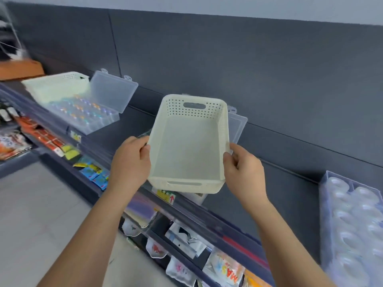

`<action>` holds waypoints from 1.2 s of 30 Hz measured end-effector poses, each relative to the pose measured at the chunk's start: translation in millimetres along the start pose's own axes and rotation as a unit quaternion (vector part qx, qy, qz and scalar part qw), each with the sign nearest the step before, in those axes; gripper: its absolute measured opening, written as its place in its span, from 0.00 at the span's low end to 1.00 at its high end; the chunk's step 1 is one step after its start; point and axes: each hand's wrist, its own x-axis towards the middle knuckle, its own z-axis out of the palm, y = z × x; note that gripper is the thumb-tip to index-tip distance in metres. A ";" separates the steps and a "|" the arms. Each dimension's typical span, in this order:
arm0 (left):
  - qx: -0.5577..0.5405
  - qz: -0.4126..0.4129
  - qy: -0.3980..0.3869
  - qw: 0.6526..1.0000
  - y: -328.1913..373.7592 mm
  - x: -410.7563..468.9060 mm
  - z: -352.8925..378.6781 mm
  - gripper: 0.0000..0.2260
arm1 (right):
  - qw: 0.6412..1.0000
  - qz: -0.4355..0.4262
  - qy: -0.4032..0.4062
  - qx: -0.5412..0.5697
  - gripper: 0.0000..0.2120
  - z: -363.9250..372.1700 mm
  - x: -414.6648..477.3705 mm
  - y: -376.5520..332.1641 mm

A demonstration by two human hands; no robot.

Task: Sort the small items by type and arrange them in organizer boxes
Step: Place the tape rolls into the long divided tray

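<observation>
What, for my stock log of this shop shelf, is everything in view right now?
held basket: 1, cream-white, perforated, empty, held above the shelf edge
second basket: 1, cream-white, on the top shelf at far left
open organizer box: 1, clear, lid raised, beside the second basket, holding small multicoloured items
clear box: 1, transparent, mostly hidden behind the held basket
clear bin: 1, transparent, right end of the shelf, holding pale round items too blurred to name
packets: many, mixed colours, on the lower shelves
orange box: 1, far left
left hand: grips the held basket's left rim
right hand: grips its right rim
</observation>
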 end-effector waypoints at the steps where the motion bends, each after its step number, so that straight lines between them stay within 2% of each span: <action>1: 0.006 -0.008 0.006 1.000 -12.7 3.5 -8.7 0.12 | 1.000 -0.007 -0.012 0.003 0.09 13.2 3.9 -8.8; 9: 0.014 -0.070 0.046 0.996 -125.5 43.5 -83.8 0.12 | 0.995 -0.057 -0.075 0.031 0.10 138.8 35.4 -94.4; 19: 0.026 -0.112 0.083 0.990 -258.0 103.8 -165.6 0.13 | 0.987 -0.094 -0.111 0.062 0.08 281.8 67.6 -195.1; 31: 0.040 -0.127 0.104 0.986 -381.1 214.0 -200.3 0.13 | 0.984 -0.089 -0.131 0.085 0.14 412.0 148.7 -274.4; 36: 0.052 -0.118 0.098 0.987 -426.5 288.7 -210.2 0.14 | 0.985 -0.086 -0.122 0.087 0.11 470.5 203.1 -300.9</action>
